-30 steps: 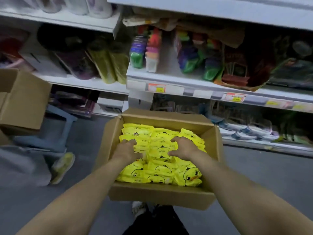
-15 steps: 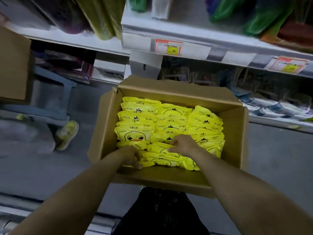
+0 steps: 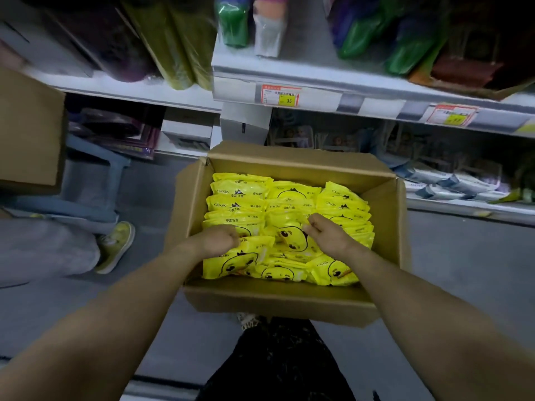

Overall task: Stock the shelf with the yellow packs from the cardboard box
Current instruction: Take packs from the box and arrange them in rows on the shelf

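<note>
An open cardboard box point(image 3: 385, 227) sits on the floor in front of me, packed with several rows of yellow packs point(image 3: 240, 198) printed with a duck face. Both hands are inside the box, over the near rows. My left hand point(image 3: 218, 240) has its fingers curled around the top edge of a yellow pack point(image 3: 240, 260) at the near left. My right hand point(image 3: 327, 234) has its fingers curled down into the middle row, pinching at a pack there. The white shelf point(image 3: 318, 94) stands just behind the box.
The shelves hold green and purple packaged goods, with price tags point(image 3: 279, 95) on the front rail. Another cardboard box point(image 3: 29, 131) is at the left. A second person's yellow shoe point(image 3: 115, 246) and grey trouser leg lie on the grey floor at left. My dark trousers point(image 3: 275, 363) are below the box.
My view tilted down and closer to the box. Both hands slid from the far rows toward the near rows and curled onto packs; a near-left pack is now tipped up.
</note>
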`<state>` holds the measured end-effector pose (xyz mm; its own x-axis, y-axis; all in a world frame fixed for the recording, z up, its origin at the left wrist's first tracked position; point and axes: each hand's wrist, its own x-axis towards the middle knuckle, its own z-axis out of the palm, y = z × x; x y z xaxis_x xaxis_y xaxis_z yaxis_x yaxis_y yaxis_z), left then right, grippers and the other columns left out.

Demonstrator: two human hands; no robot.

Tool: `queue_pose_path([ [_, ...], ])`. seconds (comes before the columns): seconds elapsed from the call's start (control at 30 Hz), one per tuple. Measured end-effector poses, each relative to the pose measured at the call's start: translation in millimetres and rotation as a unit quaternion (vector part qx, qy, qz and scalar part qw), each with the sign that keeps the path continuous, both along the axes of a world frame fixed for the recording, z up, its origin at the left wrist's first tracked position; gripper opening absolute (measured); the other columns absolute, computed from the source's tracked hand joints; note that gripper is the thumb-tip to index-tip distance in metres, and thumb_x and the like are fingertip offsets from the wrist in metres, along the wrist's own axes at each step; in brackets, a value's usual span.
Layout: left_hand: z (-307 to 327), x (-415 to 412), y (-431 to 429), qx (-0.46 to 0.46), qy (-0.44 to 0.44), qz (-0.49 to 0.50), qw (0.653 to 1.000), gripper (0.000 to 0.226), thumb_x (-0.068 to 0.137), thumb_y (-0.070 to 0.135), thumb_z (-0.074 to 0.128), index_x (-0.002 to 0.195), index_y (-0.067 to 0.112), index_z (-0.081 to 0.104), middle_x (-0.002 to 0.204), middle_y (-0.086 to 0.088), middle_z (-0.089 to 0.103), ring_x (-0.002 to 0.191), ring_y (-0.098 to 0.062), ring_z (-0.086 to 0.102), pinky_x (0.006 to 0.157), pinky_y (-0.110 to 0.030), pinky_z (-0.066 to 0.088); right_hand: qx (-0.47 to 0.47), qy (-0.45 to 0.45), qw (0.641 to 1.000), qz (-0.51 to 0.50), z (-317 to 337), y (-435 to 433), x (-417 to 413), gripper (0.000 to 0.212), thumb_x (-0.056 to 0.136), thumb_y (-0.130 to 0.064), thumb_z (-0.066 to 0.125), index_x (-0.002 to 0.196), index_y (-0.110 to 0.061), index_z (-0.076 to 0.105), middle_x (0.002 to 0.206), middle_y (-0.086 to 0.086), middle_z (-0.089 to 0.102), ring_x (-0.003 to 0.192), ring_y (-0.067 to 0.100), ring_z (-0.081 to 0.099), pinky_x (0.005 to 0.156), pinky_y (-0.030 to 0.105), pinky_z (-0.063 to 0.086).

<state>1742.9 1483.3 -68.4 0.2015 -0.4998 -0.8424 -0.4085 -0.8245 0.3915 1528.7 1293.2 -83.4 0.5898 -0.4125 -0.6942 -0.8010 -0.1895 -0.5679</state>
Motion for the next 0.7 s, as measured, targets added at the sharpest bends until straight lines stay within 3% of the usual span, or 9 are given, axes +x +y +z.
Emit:
queue_pose_path([
  [0.13,44,8,-5,-0.067,0.0,0.068,0.995,0.032,0.099,0.048,0.046,0.095,0.018,0.057,0.097,-0.002,0.057,0.094,-0.02,0.052,0.078,-0.032,0.04,-0.02,-0.037,0.996,-0.077,43,-9,6,0.023,0.105,-0.037,0.045,0.103,-0.014,0.048,0.077,0.0,0.042,0.068,0.016,0.038,0.059,0.031,0.032],
  [0.2,73,7,-9,-0.09,0.023,0.109,0.99,0.071,0.083,0.076,0.048,0.114,0.014,0.06,0.114,0.0,0.057,0.111,-0.022,0.052,0.091,-0.032,0.041,-0.038,-0.061,0.989,-0.126,69,-10,5,0.023,0.106,-0.038,0.041,0.108,-0.016,0.049,0.079,-0.001,0.046,0.066,0.015,0.041,0.058,0.03,0.033],
  [0.27,96,3,-15,-0.115,0.053,0.137,0.982,0.099,0.062,0.088,0.057,0.13,0.015,0.055,0.137,0.0,0.051,0.129,-0.023,0.046,0.103,-0.036,0.037,-0.051,-0.092,0.976,-0.19,93,-9,1,0.026,0.106,-0.036,0.04,0.112,-0.015,0.053,0.093,0.003,0.055,0.082,0.019,0.051,0.07,0.031,0.039],
  [0.37,127,-5,-25,-0.154,0.073,0.137,0.976,0.09,0.068,0.066,0.075,0.14,0.019,0.049,0.145,0.002,0.047,0.134,-0.021,0.043,0.109,-0.033,0.032,-0.038,-0.132,0.943,-0.303,123,-10,-10,0.033,0.102,-0.043,0.048,0.11,-0.013,0.059,0.111,0.007,0.064,0.108,0.029,0.059,0.094,0.039,0.048],
  [0.47,160,-13,-38,-0.194,0.097,0.126,0.968,0.064,0.067,0.059,0.079,0.118,0.022,0.068,0.119,0.004,0.069,0.109,-0.015,0.065,0.106,-0.036,0.044,0.041,-0.16,0.912,-0.375,151,-13,-25,0.062,0.078,-0.068,0.07,0.113,-0.018,0.066,0.112,0.006,0.072,0.106,0.03,0.067,0.098,0.051,0.052],
  [0.53,183,-15,-47,-0.22,0.113,0.13,0.96,0.034,0.078,0.045,0.077,0.104,0.023,0.073,0.099,0.006,0.075,0.092,-0.011,0.069,0.098,-0.034,0.049,0.065,-0.199,0.904,-0.372,183,-13,-32,0.054,0.073,-0.055,0.081,0.111,-0.018,0.069,0.103,0.005,0.077,0.096,0.028,0.073,0.09,0.052,0.057],
  [0.6,205,-16,-58,-0.237,0.094,0.12,0.959,0.037,0.078,0.047,0.078,0.104,0.022,0.072,0.099,0.004,0.075,0.094,-0.014,0.069,0.095,-0.035,0.051,0.075,-0.218,0.901,-0.368,216,-16,-37,0.049,0.076,-0.031,0.085,0.116,-0.011,0.067,0.102,0.01,0.077,0.094,0.031,0.074,0.087,0.056,0.057],
  [0.7,245,-16,-75,-0.282,0.09,0.107,0.949,0.033,0.087,0.035,0.072,0.112,0.014,0.069,0.103,-0.009,0.075,0.094,-0.025,0.071,0.089,-0.036,0.056,0.08,-0.255,0.893,-0.361,258,-29,-42,0.044,0.075,-0.018,0.084,0.115,-0.008,0.067,0.106,0.015,0.075,0.095,0.034,0.073,0.087,0.058,0.057],
])
